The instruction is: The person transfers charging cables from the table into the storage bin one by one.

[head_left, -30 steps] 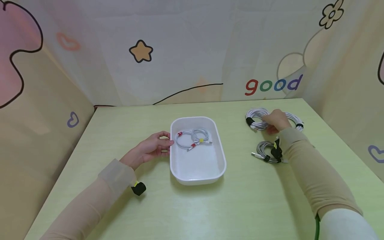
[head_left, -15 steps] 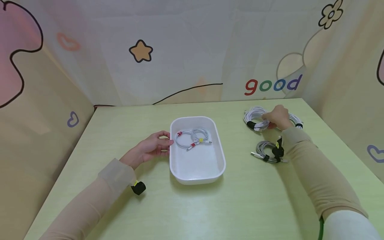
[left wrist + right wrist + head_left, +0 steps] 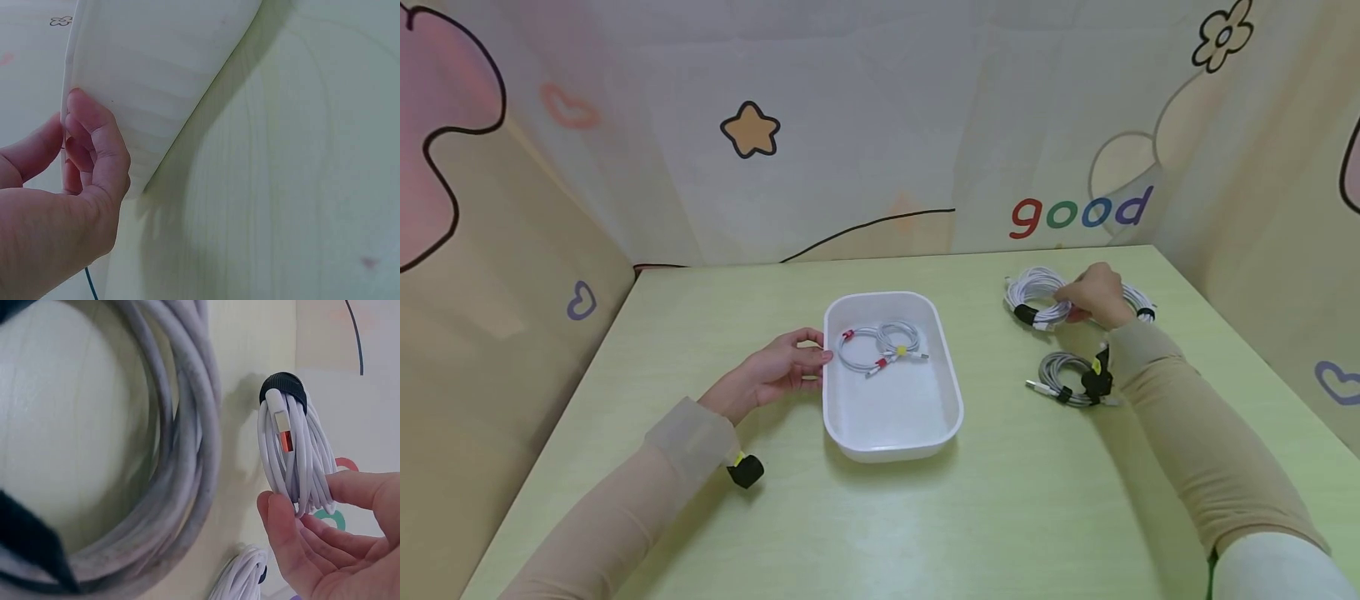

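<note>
My left hand (image 3: pixel 775 367) holds the left rim of a white plastic tray (image 3: pixel 895 421); in the left wrist view, the thumb and fingers (image 3: pixel 107 140) sit on either side of that edge. Inside the tray lie two thin coiled cables, one with red ties (image 3: pixel 881 364) and one with a yellow tie (image 3: pixel 902 352). At the back right, my right hand (image 3: pixel 1097 296) pinches a white coiled cable (image 3: pixel 1028 290) bound by a black strap. The right wrist view shows this white coil (image 3: pixel 294 447) between thumb and fingertips, tilted up off the table, its connector tucked under the strap.
Another white coiled cable (image 3: pixel 1141 302) lies just right of my right hand, partly hidden. Nearer me is a grey coiled cable (image 3: pixel 1060 371) with black ties, partly covered by the wrist camera (image 3: pixel 1097 379). Printed curtains (image 3: pixel 865 167) border the table (image 3: pixel 737 292).
The white coiled cable in my right hand has shifted slightly left and tilted up. My left hand and the tray stay practically still.
</note>
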The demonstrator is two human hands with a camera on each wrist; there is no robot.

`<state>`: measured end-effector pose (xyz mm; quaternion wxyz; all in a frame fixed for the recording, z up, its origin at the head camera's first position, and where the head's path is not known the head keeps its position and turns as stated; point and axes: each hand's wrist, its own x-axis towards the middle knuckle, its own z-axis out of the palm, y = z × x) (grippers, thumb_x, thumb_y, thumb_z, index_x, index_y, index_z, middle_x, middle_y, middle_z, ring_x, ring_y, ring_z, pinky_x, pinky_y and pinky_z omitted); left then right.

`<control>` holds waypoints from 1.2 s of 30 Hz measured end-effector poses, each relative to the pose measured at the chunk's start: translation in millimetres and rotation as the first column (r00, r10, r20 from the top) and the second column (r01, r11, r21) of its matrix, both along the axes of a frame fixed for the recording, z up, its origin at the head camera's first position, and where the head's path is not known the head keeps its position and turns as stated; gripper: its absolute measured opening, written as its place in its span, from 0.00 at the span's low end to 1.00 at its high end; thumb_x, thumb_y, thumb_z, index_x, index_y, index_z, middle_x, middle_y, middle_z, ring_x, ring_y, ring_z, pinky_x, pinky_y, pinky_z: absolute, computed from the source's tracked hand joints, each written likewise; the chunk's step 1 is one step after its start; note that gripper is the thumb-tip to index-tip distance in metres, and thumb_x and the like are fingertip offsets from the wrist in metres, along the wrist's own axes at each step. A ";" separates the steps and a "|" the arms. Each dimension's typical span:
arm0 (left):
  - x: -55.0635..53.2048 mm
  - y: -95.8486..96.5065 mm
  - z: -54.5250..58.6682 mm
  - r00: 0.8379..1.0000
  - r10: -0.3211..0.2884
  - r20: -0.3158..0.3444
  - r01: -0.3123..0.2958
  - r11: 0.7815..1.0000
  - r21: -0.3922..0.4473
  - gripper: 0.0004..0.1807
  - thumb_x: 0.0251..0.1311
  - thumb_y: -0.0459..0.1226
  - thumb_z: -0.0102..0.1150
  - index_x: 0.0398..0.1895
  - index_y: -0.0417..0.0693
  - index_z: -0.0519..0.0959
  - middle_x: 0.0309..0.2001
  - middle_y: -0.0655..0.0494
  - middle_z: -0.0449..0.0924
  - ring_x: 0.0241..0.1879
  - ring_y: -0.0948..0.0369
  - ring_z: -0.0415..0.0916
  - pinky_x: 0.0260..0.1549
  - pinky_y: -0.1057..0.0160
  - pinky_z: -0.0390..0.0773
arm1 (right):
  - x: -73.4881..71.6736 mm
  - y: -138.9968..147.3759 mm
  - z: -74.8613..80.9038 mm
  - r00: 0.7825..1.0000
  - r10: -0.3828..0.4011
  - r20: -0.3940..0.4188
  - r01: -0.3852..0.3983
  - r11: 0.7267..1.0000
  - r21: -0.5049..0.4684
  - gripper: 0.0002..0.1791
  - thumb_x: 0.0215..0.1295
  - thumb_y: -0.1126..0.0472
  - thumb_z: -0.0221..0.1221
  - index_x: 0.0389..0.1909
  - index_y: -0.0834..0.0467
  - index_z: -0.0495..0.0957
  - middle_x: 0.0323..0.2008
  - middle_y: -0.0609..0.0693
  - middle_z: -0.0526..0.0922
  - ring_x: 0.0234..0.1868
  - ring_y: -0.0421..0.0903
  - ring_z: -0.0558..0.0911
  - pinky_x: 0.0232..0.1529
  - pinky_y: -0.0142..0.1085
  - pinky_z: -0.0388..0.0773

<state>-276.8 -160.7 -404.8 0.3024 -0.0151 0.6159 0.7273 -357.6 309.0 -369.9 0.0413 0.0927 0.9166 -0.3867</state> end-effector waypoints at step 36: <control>0.3 0.5 -0.1 1.000 0.002 0.006 -0.002 1.000 0.011 0.16 0.67 0.30 0.52 0.54 0.43 0.62 0.37 0.54 0.78 0.30 0.61 0.78 0.33 0.65 0.82 | 9.1 -46.3 36.3 0.996 0.087 -0.013 -0.087 0.996 -0.025 0.21 0.62 0.62 0.62 0.48 0.76 0.74 0.20 0.50 0.81 0.19 0.44 0.84 0.27 0.35 0.83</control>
